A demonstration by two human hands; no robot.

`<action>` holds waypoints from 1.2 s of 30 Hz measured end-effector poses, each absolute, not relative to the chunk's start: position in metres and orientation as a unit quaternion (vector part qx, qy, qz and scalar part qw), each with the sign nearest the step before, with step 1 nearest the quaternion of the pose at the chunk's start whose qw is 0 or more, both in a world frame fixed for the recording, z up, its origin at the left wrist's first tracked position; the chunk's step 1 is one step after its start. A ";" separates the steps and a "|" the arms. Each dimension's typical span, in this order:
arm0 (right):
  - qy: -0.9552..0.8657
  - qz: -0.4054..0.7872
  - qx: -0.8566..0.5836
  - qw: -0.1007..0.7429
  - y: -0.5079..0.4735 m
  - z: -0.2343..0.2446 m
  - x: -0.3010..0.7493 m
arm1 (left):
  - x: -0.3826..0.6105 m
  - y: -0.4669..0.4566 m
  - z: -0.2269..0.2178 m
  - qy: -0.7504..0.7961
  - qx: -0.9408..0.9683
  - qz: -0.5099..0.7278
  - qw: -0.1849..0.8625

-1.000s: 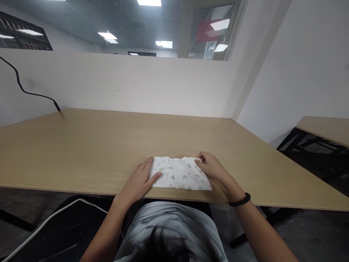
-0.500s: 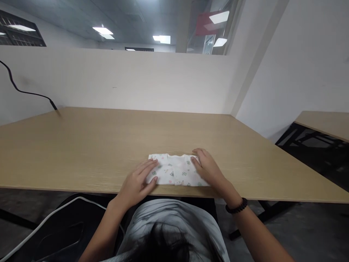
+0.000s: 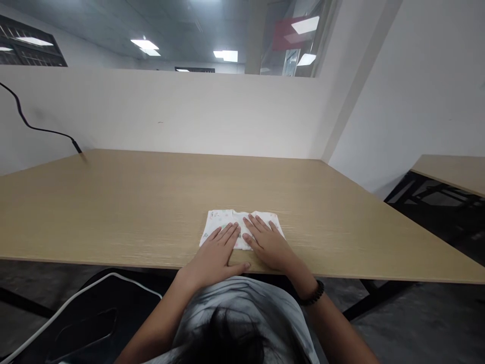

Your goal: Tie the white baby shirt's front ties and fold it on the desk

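A folded white baby garment with small coloured prints lies flat near the front edge of the table. A notch like a neckline shows in the middle of its far side. My left hand rests on its left-centre part, fingers stretched forward and thumb pointing right, off the cloth. On the right-centre part lies my right hand, palm down with its fingers spread. The two hands cover much of the near half of the cloth. A dark beaded bracelet circles my right wrist.
The light wood table reaches back to a white partition. A black cable hangs at the far left corner. Below the front edge on the left are a white cable and a dark seat. Another table stands at right.
Both hands have moved inward from the garment's sides to its middle and now lie flat. The garment has shifted slightly away from the table's front edge.
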State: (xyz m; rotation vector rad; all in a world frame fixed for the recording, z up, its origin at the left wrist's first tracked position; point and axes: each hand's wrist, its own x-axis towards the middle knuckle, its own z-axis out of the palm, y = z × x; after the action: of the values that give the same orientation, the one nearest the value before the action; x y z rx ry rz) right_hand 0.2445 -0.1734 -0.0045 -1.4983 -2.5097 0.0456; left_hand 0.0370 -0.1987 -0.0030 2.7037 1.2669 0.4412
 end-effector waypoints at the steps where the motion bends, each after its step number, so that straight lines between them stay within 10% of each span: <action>1: -0.848 0.007 -0.518 0.113 -0.170 -0.005 0.243 | 0.038 -0.195 -0.002 0.426 0.891 0.142 0.067; 27: -0.850 0.009 -0.501 0.166 -0.254 -0.005 0.248 | 0.035 -0.253 0.021 0.432 0.894 0.090 0.070; 36: -0.823 0.281 -0.455 0.191 -0.306 0.006 0.266 | 0.022 -0.281 0.041 0.276 0.932 0.051 0.230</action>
State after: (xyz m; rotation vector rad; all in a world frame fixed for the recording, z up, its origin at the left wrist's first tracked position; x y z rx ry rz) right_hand 0.2656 -0.3061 0.0062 -1.2774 -2.3126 0.7888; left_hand 0.0221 -0.2806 0.0407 2.5637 0.7599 0.1406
